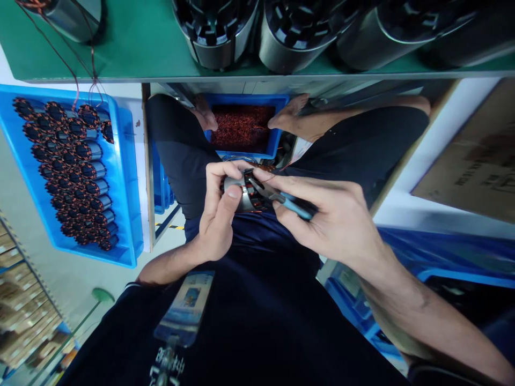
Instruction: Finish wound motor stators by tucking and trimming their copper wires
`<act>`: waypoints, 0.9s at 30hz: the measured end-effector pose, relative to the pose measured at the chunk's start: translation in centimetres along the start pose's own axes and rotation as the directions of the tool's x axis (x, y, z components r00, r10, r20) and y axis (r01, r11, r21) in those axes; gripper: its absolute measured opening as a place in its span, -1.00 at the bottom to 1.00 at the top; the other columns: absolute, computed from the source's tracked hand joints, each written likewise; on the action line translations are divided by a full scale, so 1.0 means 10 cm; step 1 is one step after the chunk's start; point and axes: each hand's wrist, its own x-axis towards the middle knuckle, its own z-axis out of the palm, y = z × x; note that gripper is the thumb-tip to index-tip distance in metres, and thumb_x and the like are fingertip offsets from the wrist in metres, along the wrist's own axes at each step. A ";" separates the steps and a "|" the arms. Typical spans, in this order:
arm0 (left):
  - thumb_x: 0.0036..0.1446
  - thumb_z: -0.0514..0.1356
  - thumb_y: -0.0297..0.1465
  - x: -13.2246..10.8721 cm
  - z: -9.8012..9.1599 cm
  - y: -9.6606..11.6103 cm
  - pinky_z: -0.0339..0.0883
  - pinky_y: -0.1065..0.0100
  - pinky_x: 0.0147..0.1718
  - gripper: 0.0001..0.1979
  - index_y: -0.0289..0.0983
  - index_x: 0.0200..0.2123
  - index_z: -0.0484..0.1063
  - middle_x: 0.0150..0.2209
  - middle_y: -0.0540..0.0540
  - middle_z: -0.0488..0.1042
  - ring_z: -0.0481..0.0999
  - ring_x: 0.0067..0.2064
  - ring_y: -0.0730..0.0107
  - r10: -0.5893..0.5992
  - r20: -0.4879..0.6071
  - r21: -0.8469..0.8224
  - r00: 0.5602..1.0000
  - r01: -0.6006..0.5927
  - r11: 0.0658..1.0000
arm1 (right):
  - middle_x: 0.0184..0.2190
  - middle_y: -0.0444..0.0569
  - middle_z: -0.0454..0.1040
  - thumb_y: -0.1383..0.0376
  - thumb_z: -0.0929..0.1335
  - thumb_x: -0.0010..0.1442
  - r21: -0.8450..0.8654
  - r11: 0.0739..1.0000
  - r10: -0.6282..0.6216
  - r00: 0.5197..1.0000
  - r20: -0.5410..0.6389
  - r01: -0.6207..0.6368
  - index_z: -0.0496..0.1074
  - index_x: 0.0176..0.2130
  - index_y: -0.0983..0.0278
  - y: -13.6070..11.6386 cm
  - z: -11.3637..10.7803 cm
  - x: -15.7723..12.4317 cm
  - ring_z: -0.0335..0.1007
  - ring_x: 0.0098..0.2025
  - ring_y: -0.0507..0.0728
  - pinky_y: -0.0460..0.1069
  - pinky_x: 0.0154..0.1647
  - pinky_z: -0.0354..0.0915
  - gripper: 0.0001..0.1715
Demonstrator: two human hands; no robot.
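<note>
A metal cylinder with black slots and copper windings (246,194) is held above the lap at the centre of the view. My left hand (219,212) grips it from the left, thumb on its silver side. My right hand (328,214) is closed round blue-handled pliers (295,205), whose metal jaws touch the slotted end of the cylinder. A thin copper wire runs near the right fingertips. Exactly what lies between the jaws is too small to tell.
Large metal cylinders (215,48) stand on a green bench (137,53) in front. At left, a blue tray (126,214) holds several wound cores. A blue bin (244,98) of copper scraps lies between the feet. A cardboard box (470,161) is at right.
</note>
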 end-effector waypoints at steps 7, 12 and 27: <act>0.73 0.24 -0.08 0.02 -0.13 0.01 0.58 -0.04 0.44 -0.75 -0.03 0.28 0.45 0.29 -0.18 0.57 0.60 0.38 0.03 0.018 0.007 0.036 1.000 -0.018 0.999 | -0.25 -0.14 0.77 0.43 0.45 0.49 0.066 0.990 0.130 0.991 -0.024 -0.128 0.81 0.20 0.21 0.01 0.12 0.00 0.54 -0.46 0.02 -0.03 -0.22 0.61 -0.58; 0.77 0.19 -0.12 0.03 -0.17 0.04 0.56 -0.06 0.42 -0.76 -0.03 0.32 0.43 0.32 -0.20 0.56 0.60 0.36 0.03 0.094 0.015 0.091 0.995 -0.095 0.991 | -0.34 -0.19 0.63 0.25 0.55 0.57 0.212 0.957 0.210 0.977 -0.044 -0.196 0.78 0.23 0.19 -0.04 0.20 0.02 0.42 -0.48 0.01 -0.03 -0.34 0.47 -0.69; 0.24 0.73 0.16 -0.19 -0.42 0.05 0.86 0.11 0.08 -0.09 -0.06 0.39 0.42 0.29 -0.30 0.73 0.90 0.20 -0.08 0.446 -0.064 0.259 0.893 -0.417 0.871 | -0.32 -0.14 0.57 0.48 0.56 0.45 0.439 0.872 -0.206 0.976 -0.075 0.218 0.59 -0.09 0.15 -0.08 0.68 0.28 0.52 -0.41 0.10 -0.02 -0.39 0.41 -0.77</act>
